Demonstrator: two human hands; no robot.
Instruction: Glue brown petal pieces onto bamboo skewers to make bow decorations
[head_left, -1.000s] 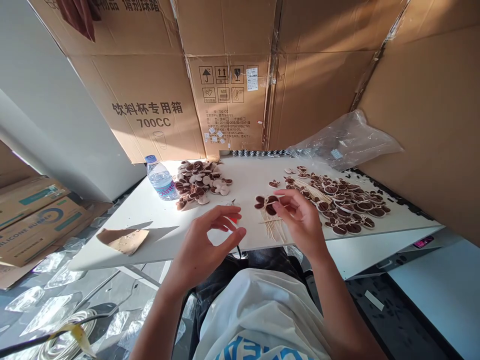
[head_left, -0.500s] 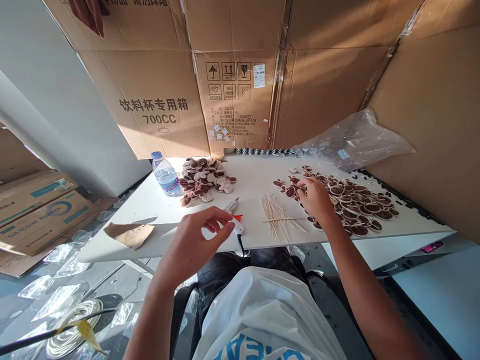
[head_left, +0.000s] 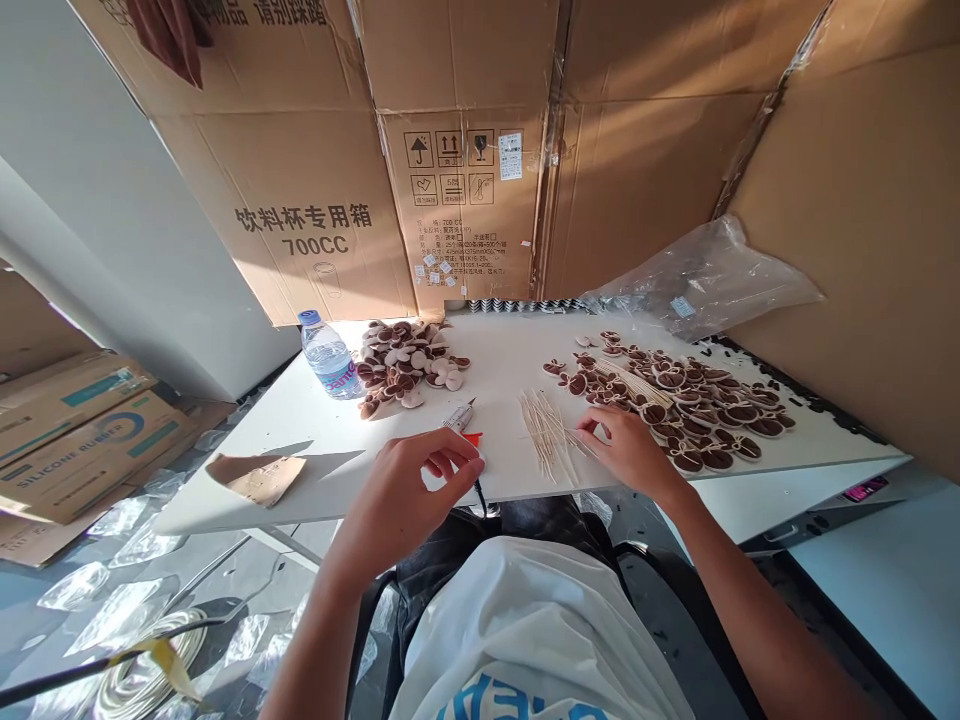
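My right hand (head_left: 630,450) is pinched at the right side of a loose heap of thin cream cords (head_left: 544,435), its fingertips closed on one strand. My left hand (head_left: 424,490) hovers at the table's front edge, thumb and forefinger curled together; whatever is between them is too small to make out. Just past its fingertips lies a tool with a red part (head_left: 472,438) and a black cable (head_left: 481,495), partly hidden by the hand. A craft knife (head_left: 459,415) rests behind it. Brown oval pieces with cream bows (head_left: 712,400) are heaped right of my right hand.
A pile of brown and pale oval pieces (head_left: 409,360) sits at the back left beside a water bottle (head_left: 330,355). A torn cardboard piece (head_left: 259,478) lies front left. Clear plastic bag (head_left: 705,280) at the back right; cardboard walls (head_left: 465,60) enclose the back.
My right hand has come from the bow pile toward me and down to the cream cords, uncovering a bundle of strands on the pile. My left hand has shifted slightly, staying curled.
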